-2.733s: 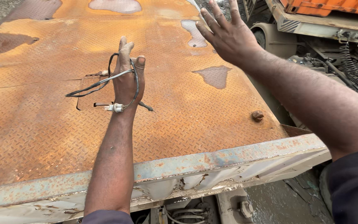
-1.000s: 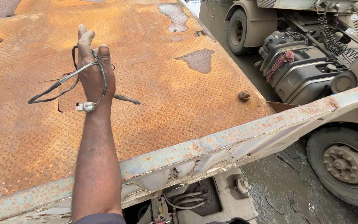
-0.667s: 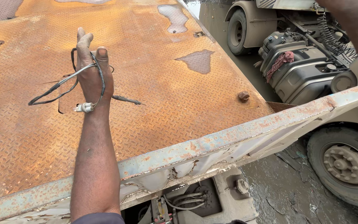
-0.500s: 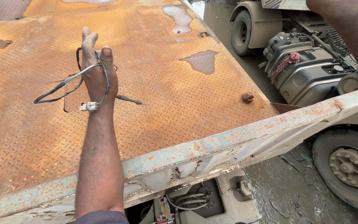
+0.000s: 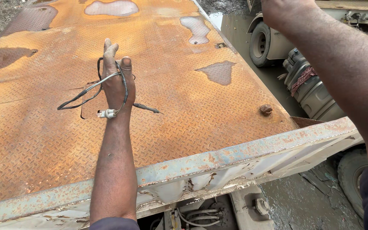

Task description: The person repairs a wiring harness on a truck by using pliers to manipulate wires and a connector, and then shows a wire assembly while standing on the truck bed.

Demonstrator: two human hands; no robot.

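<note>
Head view: rusty checker plate (image 5: pixel 201 127) fills the frame, bolt (image 5: pixel 265 109) at right; left hand (image 5: pixel 118 83) grips a wire harness (image 5: pixel 90 91), right hand (image 5: pixel 284 10) raised upper right, grip cut off, can't tell.

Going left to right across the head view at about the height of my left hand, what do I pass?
Loop of dark wire → white connector → left hand → thin probe tip on the rusty checker plate → rusty nut → grey tank with red rag → right forearm.

Both forearms are bare and grimy; dark navy sleeves, apparently pushed up, show at the left arm (image 5: pixel 115 170) and right arm (image 5: pixel 341 72).
</note>
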